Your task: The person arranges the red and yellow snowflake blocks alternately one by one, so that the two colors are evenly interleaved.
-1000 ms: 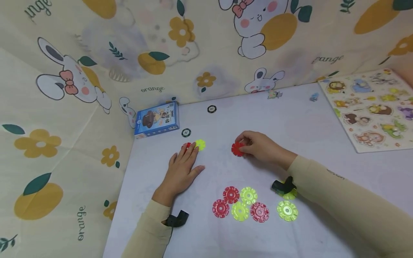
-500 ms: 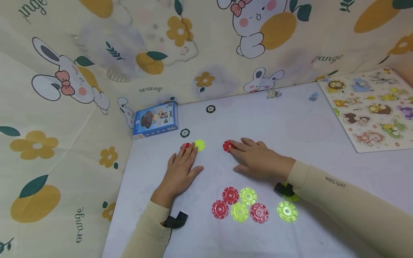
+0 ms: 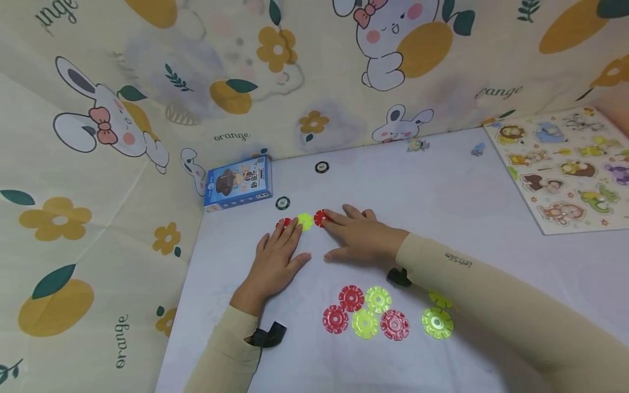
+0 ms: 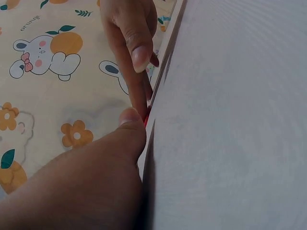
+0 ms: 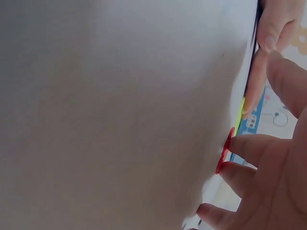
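My left hand [image 3: 272, 265] lies flat on the white table, its fingertips on a red notched disc [image 3: 283, 223] and at the edge of a yellow-green notched disc [image 3: 305, 221]. With fingers spread, my right hand [image 3: 363, 234] presses a second red disc [image 3: 321, 218] to the table, just right of the yellow-green one. In the right wrist view two fingertips touch that red disc [image 5: 225, 151], and the yellow-green disc [image 5: 239, 112] stands beyond it. Only a sliver of red disc [image 4: 147, 116] shows in the left wrist view.
Several loose red [image 3: 351, 298] and yellow-green discs [image 3: 365, 323] lie nearer the front. Two yellow-green discs [image 3: 437, 322] sit by the right sleeve, one partly covered. Behind are black chips [image 3: 282, 203], a blue box [image 3: 238, 183] and small figures [image 3: 417, 144]. An animal puzzle board [image 3: 565, 169] lies right.
My right hand went from pinching the red disc to pressing it with extended fingers. It has slid the disc left towards the yellow-green one. My left hand stays in place.
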Demonstrator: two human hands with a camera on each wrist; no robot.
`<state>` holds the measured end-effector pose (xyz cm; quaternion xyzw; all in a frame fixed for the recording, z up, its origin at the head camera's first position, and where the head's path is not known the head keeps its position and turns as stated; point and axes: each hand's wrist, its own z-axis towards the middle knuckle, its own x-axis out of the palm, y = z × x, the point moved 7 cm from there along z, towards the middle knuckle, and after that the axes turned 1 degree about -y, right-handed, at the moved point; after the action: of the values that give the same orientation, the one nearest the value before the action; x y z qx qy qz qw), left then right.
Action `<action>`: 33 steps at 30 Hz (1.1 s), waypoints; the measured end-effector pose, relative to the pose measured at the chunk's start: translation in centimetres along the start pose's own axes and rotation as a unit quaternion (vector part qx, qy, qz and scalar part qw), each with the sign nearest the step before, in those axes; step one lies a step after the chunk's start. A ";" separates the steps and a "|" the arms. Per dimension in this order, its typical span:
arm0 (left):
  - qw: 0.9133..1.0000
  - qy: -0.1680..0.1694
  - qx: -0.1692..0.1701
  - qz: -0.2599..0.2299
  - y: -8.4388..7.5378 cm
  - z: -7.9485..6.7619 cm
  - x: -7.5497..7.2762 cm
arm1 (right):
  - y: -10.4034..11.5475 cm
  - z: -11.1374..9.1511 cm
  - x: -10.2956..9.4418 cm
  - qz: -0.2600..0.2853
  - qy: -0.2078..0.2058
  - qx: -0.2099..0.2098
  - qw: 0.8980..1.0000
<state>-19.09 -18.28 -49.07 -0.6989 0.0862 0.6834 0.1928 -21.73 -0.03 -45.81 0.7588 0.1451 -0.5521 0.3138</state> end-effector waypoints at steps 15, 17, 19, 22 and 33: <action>1.000 0.006 -0.001 0.003 -0.2 -0.1 -0.3 | 0.5 0.2 0.1 -0.024 -0.008 0.020 0.999; 1.000 0.007 0.000 0.002 -0.2 -0.1 -0.2 | 0.6 0.1 0.1 -0.028 -0.011 0.024 0.999; 1.000 0.006 0.001 0.001 -0.2 -0.1 -0.2 | 0.7 0.0 0.0 -0.030 -0.012 0.028 0.999; 1.000 0.006 -0.001 0.002 -0.1 -0.2 -0.1 | 0.8 0.1 0.0 -0.023 -0.008 0.024 0.999; 1.000 0.005 -0.007 0.006 0.2 -0.1 0.2 | -2.2 -3.6 -3.6 0.279 -0.074 -0.003 0.957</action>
<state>-19.05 -18.47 -49.31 -0.7029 0.0865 0.6818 0.1833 -21.50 4.39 -42.46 0.7253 -0.0945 -0.4967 0.4672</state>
